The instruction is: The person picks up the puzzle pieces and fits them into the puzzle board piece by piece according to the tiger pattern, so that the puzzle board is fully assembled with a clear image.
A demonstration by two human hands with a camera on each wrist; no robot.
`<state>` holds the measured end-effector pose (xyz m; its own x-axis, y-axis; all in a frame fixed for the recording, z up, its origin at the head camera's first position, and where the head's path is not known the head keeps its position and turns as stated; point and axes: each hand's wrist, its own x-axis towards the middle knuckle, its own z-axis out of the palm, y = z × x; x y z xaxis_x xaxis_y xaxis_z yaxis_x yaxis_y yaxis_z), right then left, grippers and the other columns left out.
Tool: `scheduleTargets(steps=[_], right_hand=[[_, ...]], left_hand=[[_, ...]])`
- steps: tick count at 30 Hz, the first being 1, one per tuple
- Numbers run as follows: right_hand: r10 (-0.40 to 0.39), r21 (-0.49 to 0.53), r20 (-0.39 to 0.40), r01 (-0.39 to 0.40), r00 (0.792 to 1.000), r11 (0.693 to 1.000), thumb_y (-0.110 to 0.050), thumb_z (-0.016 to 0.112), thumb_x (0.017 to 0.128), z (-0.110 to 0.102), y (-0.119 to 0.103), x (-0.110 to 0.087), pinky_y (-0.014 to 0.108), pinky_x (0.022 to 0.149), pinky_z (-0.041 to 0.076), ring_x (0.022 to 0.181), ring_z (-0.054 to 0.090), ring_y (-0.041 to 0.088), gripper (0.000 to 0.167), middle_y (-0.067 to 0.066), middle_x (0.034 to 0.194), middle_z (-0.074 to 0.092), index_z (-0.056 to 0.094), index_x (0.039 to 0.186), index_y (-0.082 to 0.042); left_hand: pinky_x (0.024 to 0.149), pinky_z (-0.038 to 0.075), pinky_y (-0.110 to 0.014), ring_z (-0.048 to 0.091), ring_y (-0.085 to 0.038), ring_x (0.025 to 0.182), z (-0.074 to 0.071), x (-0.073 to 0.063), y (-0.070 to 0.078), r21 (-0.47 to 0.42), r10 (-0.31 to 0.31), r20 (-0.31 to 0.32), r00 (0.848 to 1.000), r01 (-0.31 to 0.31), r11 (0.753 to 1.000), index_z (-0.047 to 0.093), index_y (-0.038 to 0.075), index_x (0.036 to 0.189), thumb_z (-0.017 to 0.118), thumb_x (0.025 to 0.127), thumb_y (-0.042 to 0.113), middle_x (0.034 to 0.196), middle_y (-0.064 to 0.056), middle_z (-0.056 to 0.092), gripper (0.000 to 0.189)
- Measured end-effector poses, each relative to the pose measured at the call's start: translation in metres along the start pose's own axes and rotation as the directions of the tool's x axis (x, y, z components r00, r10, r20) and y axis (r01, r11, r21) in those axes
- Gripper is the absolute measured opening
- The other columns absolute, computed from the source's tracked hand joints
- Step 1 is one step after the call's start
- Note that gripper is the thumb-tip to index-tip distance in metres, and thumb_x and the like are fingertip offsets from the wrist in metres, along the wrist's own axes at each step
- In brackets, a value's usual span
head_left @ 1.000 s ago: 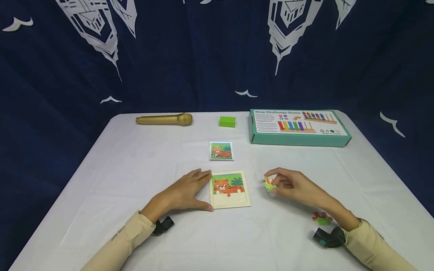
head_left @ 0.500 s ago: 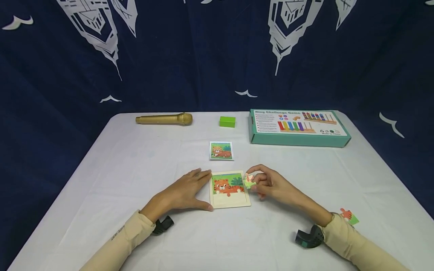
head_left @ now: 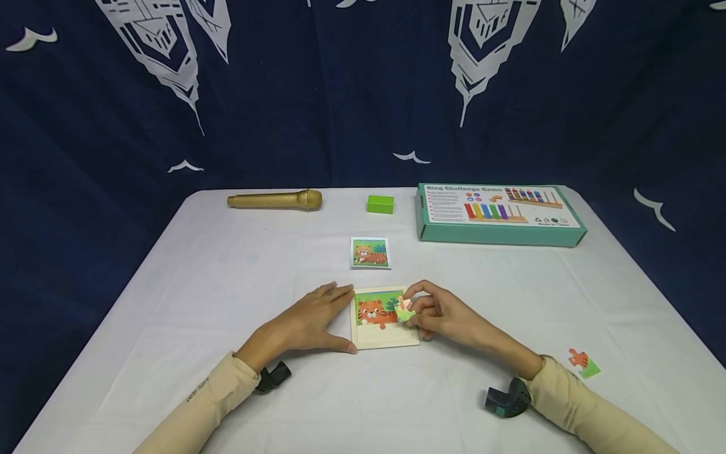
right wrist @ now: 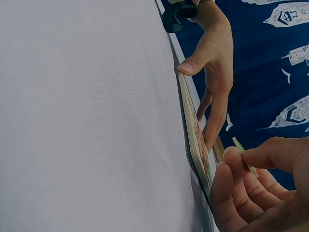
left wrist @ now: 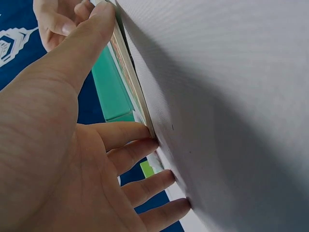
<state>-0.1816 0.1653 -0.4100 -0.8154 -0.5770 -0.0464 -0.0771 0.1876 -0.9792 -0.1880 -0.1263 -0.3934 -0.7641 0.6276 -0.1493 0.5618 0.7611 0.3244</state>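
A square puzzle board (head_left: pixel 386 340) with a pale frame lies mid-table, its upper part filled with a tiger picture and its lower strip bare. My left hand (head_left: pixel 317 318) rests along the board's left side, thumb at the lower corner and fingertips at the upper one, fingers straight. Between thumb and fingers my right hand (head_left: pixel 450 315) pinches a green and orange puzzle piece (head_left: pixel 404 309), held over the board's right side. In the right wrist view this puzzle piece (right wrist: pixel 238 145) shows edge-on, above the board (right wrist: pixel 193 140). Another puzzle piece (head_left: pixel 584 362) lies near my right sleeve.
Behind the board lies a small tiger picture card (head_left: pixel 370 253). Further back are a gold microphone (head_left: pixel 272 200), a green block (head_left: pixel 380 203) and a teal Ring Challenge Game box (head_left: pixel 501 214). A dark blue curtain (head_left: pixel 340 94) hangs behind the table.
My right hand has carried the puzzle piece leftward from beside the board to over its right part. The loose piece by my right sleeve has come fully into view. My left hand stays put.
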Motion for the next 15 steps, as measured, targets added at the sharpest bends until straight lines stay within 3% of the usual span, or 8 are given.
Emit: scheduleTargets(steps=[15], right_hand=[[0.003,-0.003,0.018,-0.003,1.0,1.0,0.005,0.055,0.089,0.01,-0.0065,0.009,0.027,0.059,0.052,0.068,0.06,0.016,0.037,0.015,0.088,0.061,0.041,0.123,0.005]], left_hand=[[0.115,0.021,-0.049,0.018,-0.031,0.145,0.0009,0.0003,-0.0013,0.016,-0.002,0.002,1.0,0.002,1.0,0.03,0.006,0.15,0.067,0.075,0.067,0.158,-0.001,0.025,0.104]])
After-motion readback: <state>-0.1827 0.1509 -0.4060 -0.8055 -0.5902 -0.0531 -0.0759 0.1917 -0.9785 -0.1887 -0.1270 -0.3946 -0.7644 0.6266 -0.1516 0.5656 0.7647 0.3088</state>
